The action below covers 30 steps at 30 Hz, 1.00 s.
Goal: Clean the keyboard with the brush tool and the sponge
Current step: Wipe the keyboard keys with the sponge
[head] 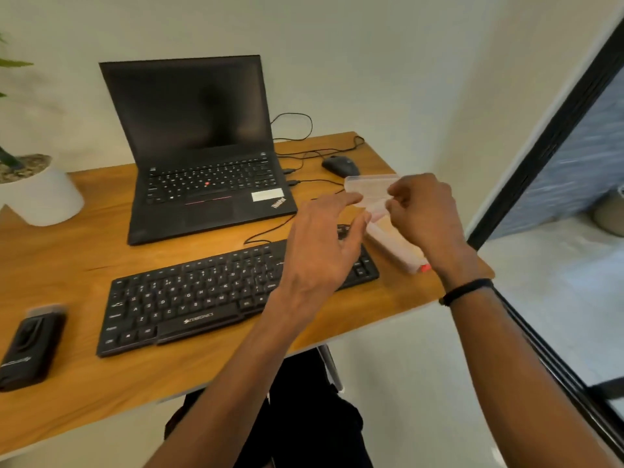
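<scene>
The black keyboard [216, 292] lies near the desk's [84, 383] front edge. Above its right end, the right hand [425, 217] pinches a translucent plastic case [369, 192]; the left hand [324, 251], fingers relaxed and spread, touches the case's lower edge.

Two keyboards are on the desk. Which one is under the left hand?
The separate black keyboard at the desk's front edge; the left hand hovers over its right end. The laptop keyboard lies farther back.
</scene>
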{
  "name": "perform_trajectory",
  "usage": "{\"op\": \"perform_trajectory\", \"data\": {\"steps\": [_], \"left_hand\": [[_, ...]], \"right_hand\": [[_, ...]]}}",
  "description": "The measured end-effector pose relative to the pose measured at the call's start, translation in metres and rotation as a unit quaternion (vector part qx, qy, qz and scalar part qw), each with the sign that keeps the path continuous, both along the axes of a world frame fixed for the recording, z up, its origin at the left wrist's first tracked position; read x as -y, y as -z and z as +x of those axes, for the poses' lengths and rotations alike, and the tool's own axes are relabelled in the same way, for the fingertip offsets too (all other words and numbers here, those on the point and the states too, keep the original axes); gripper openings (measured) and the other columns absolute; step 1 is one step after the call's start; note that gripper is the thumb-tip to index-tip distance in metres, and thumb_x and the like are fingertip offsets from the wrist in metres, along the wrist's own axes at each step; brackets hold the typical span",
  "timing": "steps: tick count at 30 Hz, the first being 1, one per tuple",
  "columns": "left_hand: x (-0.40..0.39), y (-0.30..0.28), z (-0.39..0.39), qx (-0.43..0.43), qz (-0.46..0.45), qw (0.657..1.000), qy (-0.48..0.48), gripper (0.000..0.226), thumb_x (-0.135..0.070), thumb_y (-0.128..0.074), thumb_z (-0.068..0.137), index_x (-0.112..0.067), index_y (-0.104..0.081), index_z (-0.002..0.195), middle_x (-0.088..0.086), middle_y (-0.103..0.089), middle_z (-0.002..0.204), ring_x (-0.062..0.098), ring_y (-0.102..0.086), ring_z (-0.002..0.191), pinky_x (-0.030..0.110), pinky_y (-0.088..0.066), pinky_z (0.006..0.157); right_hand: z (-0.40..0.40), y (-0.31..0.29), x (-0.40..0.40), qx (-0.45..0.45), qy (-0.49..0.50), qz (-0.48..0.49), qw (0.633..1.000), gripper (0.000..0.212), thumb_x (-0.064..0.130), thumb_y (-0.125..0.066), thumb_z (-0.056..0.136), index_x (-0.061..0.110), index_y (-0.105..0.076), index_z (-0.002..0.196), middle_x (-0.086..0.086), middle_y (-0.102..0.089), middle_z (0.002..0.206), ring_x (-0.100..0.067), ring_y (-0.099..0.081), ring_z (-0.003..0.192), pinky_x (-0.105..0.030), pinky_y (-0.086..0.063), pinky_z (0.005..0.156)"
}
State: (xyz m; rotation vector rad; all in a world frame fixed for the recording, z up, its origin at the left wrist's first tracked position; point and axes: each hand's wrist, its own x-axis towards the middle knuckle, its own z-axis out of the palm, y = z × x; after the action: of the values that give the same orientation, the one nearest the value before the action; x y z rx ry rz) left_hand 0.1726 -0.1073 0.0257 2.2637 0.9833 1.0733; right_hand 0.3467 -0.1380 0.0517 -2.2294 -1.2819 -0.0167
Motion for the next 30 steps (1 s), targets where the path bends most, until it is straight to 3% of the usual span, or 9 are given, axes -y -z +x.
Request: {"op": "perform_trajectory", "data": {"steps": [4, 7, 9, 13, 19, 23, 27, 30], "left_hand": [[0.006, 0.005, 0.020, -0.029, -0.014, 0.999, 0.001, 0.041, -0.045, -0.064, 0.100, -0.028, -0.065, 0.136, -0.010, -0.065, 0.138, 0.009, -0.050, 0.130, 0.019, -0.032, 0.104], [0.002, 0.011, 0.025, -0.033, -0.026, 0.999, -0.006, 0.042, -0.047, -0.063, 0.099, -0.028, -0.064, 0.136, -0.010, -0.064, 0.139, 0.008, -0.048, 0.133, 0.016, -0.026, 0.106], [0.000, 0.014, 0.026, -0.022, -0.030, 0.999, -0.014, 0.041, -0.047, -0.064, 0.099, -0.028, -0.065, 0.136, -0.012, -0.064, 0.138, 0.007, -0.048, 0.133, 0.012, -0.025, 0.104], [0.000, 0.020, 0.026, -0.013, -0.050, 0.998, -0.029, 0.039, -0.047, -0.065, 0.098, -0.032, -0.064, 0.134, -0.015, -0.063, 0.136, 0.003, -0.046, 0.131, -0.004, -0.019, 0.096], [0.004, 0.025, 0.018, -0.016, -0.070, 0.997, -0.029, 0.040, -0.047, -0.064, 0.098, -0.031, -0.064, 0.135, -0.014, -0.063, 0.134, -0.004, -0.039, 0.124, -0.002, -0.022, 0.094], [0.005, 0.023, 0.010, -0.020, -0.070, 0.997, -0.032, 0.041, -0.048, -0.064, 0.098, -0.030, -0.065, 0.135, -0.014, -0.064, 0.134, -0.007, -0.036, 0.124, -0.006, -0.017, 0.095], [0.005, 0.018, -0.004, -0.011, -0.071, 0.997, -0.041, 0.039, -0.047, -0.064, 0.099, -0.031, -0.066, 0.134, -0.016, -0.064, 0.133, -0.004, -0.040, 0.126, 0.003, -0.024, 0.103], [0.003, 0.016, -0.016, 0.020, -0.089, 0.995, -0.045, 0.035, -0.047, -0.065, 0.098, -0.032, -0.068, 0.130, -0.023, -0.062, 0.127, -0.004, -0.044, 0.126, 0.033, -0.039, 0.114]], "right_hand": [[0.043, 0.014, -0.005, 0.025, 0.046, -0.185, 0.981, 0.033, 0.021, -0.074, 0.090, 0.016, -0.065, 0.121, -0.013, -0.063, 0.121, -0.035, -0.065, 0.105, -0.044, -0.056, 0.090], [0.045, 0.023, -0.004, 0.034, 0.019, -0.250, 0.968, 0.038, 0.021, -0.080, 0.086, 0.012, -0.060, 0.117, -0.006, -0.058, 0.096, -0.026, -0.061, 0.087, -0.041, -0.056, 0.082], [0.049, 0.030, -0.007, 0.050, 0.017, -0.255, 0.966, 0.034, 0.020, -0.079, 0.087, 0.012, -0.058, 0.112, -0.001, -0.048, 0.081, -0.019, -0.053, 0.072, -0.035, -0.051, 0.072], [0.054, 0.035, -0.013, 0.066, 0.018, -0.233, 0.970, 0.026, 0.018, -0.072, 0.093, 0.010, -0.055, 0.111, 0.000, -0.040, 0.075, -0.021, -0.051, 0.077, -0.034, -0.045, 0.069], [0.050, 0.046, -0.017, 0.082, 0.027, -0.223, 0.971, 0.012, 0.015, -0.067, 0.094, 0.009, -0.063, 0.103, -0.009, -0.064, 0.092, -0.027, -0.060, 0.080, -0.037, -0.054, 0.071], [0.047, 0.045, -0.019, 0.105, 0.019, -0.256, 0.961, 0.006, 0.013, -0.062, 0.096, 0.013, -0.056, 0.099, -0.004, -0.056, 0.086, -0.025, -0.056, 0.079, -0.036, -0.045, 0.069], [0.048, 0.040, -0.019, 0.060, 0.041, -0.208, 0.975, 0.012, 0.011, -0.065, 0.087, 0.011, -0.062, 0.099, -0.009, -0.063, 0.088, -0.028, -0.060, 0.076, -0.037, -0.050, 0.067], [0.042, 0.024, -0.013, 0.038, 0.058, -0.125, 0.990, 0.015, 0.011, -0.068, 0.084, 0.011, -0.071, 0.099, -0.011, -0.070, 0.095, -0.035, -0.066, 0.083, -0.038, -0.055, 0.072]]}}
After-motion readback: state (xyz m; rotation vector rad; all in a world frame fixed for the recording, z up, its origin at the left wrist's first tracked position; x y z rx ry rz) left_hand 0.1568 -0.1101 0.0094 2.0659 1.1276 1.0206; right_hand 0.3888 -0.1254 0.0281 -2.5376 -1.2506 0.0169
